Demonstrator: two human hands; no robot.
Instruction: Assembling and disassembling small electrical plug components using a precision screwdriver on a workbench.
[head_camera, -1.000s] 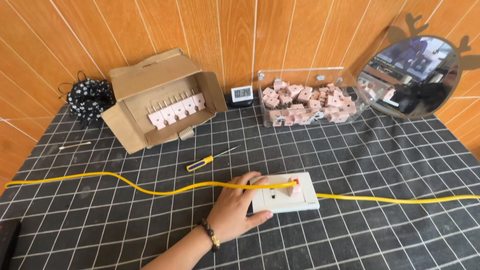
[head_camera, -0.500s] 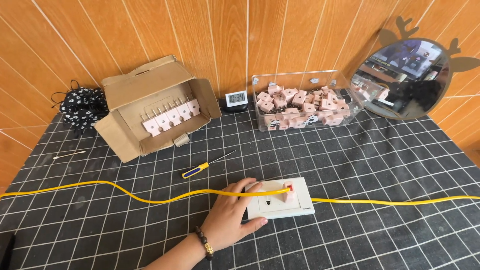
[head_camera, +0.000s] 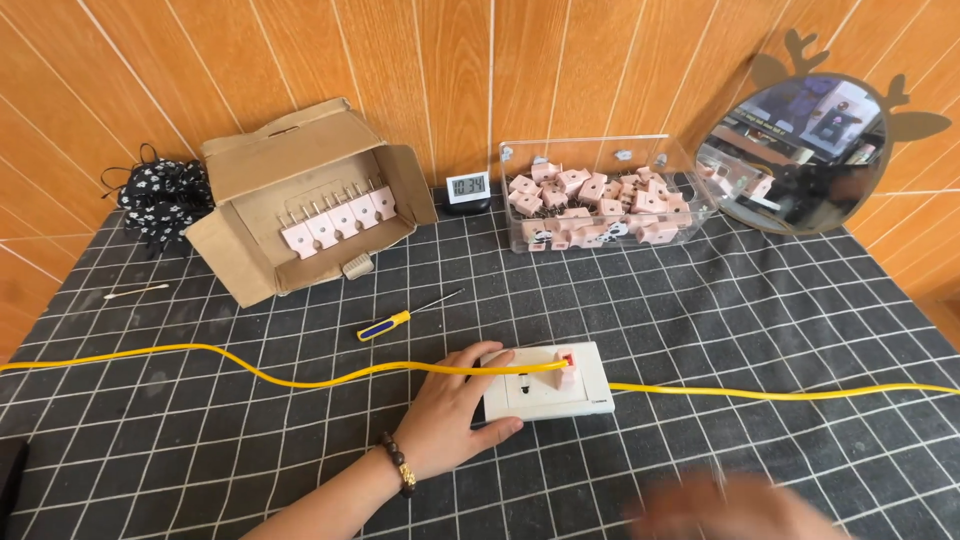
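A long yellow cable (head_camera: 300, 378) crosses the black gridded mat (head_camera: 700, 320) from edge to edge, barring a low pass towards the white rectangular socket plate (head_camera: 548, 381). Behind it only a small blue-and-yellow screwdriver (head_camera: 405, 317) lies on open mat. The open cardboard box (head_camera: 300, 205) and clear plastic bin (head_camera: 600, 195) line the far wall
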